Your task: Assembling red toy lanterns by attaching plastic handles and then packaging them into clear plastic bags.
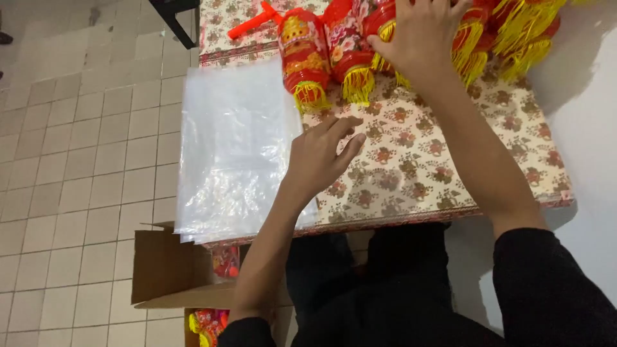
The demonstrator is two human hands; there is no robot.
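2 hands [421,35], red lanterns [302,54], perhaps plastic

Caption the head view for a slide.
Right hand grips a red plastic lantern with yellow tassels; left hand rests beside stacked clear plastic bags.

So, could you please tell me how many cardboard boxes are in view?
1. The open cardboard box stands on the tiled floor below the table's near left corner, flaps up, with red and yellow items inside. Others may be hidden under the table.
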